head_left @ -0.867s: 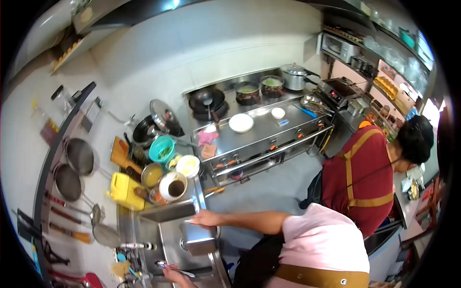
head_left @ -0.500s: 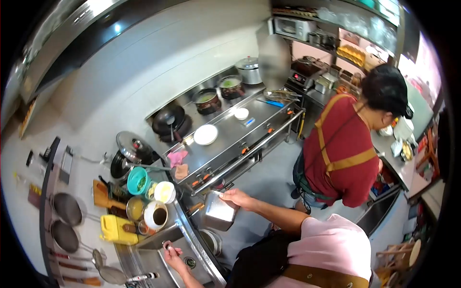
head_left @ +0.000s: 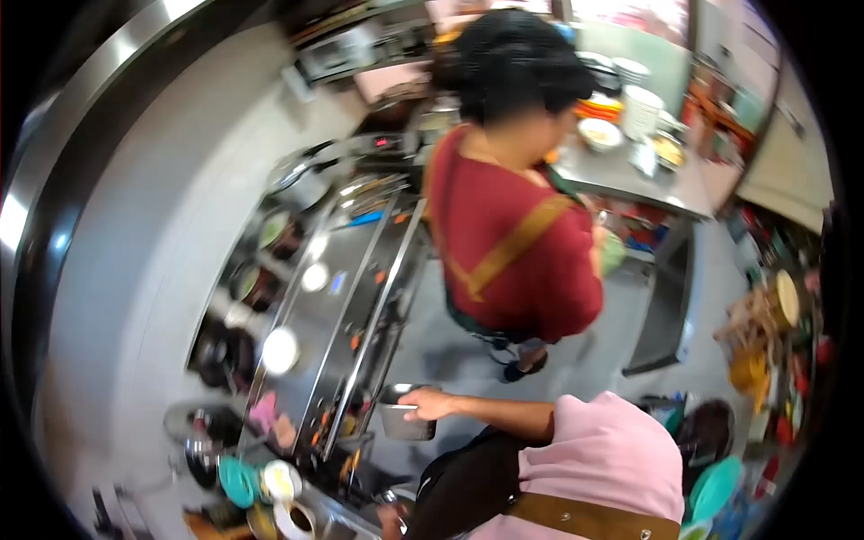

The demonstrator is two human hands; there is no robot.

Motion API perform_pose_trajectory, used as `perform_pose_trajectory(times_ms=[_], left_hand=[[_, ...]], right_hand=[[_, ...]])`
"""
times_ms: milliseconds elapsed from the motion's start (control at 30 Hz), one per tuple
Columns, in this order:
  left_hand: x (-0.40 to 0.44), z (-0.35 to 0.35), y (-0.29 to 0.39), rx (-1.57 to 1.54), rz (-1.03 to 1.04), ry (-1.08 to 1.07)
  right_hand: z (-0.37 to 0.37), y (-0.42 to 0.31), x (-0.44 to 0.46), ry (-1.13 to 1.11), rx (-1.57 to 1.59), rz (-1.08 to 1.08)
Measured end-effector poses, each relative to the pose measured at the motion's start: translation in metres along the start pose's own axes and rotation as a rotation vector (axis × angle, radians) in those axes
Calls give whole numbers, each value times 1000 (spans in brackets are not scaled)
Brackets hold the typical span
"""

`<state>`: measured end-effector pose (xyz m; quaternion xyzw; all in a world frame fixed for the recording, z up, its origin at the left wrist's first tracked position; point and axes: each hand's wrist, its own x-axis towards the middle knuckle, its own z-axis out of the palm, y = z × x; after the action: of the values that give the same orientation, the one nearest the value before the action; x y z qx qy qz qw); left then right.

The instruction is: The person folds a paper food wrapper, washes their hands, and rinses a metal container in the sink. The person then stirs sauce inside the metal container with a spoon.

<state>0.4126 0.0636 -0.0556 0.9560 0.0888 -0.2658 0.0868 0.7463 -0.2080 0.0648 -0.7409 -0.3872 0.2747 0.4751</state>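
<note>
My right hand (head_left: 425,402) grips the rim of a rectangular metal container (head_left: 407,423), which hangs over the floor beside the long steel stove counter (head_left: 346,315). Low in the view, near the sink edge, my left hand (head_left: 392,519) is partly cut off and blurred. Its fingers are closed round a small shiny metal object too smeared to name. White bowl (head_left: 281,350) and pink cloth (head_left: 264,410) lie on the counter.
A co-worker in a red shirt (head_left: 513,243) stands just beyond the container, back turned. Pots and a wok (head_left: 220,353) line the stove. A steel side table (head_left: 648,180) holds bowls. Teal bowl (head_left: 238,481) and white tubs stand lower left; stools (head_left: 765,315) at right.
The view has swung to the right. My right hand has carried the metal container away from over the sink. My left hand has left the sink basin and sits lower in view.
</note>
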Motion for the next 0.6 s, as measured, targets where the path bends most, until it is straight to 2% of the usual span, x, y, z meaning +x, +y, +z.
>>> perform_pose_trajectory(times_ms=[33,67,133,167,367,467,533,567,600], left_hand=[[5,1,12,-38,-59,-62],[12,2,19,-212,-204,-118],[32,-1,22,-398,-383,-169],[44,-2,19,-430,-406,-188],[119,-28,-19,-614,-454,-193],[170,-57,-42,-984,-506,-107],[209,-80,-47,-1270,-470,-2],[230,-91,-44,-1417,-366,101],[250,-100,-41,-1334,-280,127]], right_hand=[[-12,5,0,-39,23,13],[-27,1,-5,-53,44,50],[-36,7,-9,45,52,78],[-41,7,-11,87,54,92],[-66,4,0,156,-68,214],[-79,-7,13,207,-99,189],[-88,-18,20,242,-152,162],[-95,-20,26,188,-208,221],[-99,-26,27,211,-207,239]])
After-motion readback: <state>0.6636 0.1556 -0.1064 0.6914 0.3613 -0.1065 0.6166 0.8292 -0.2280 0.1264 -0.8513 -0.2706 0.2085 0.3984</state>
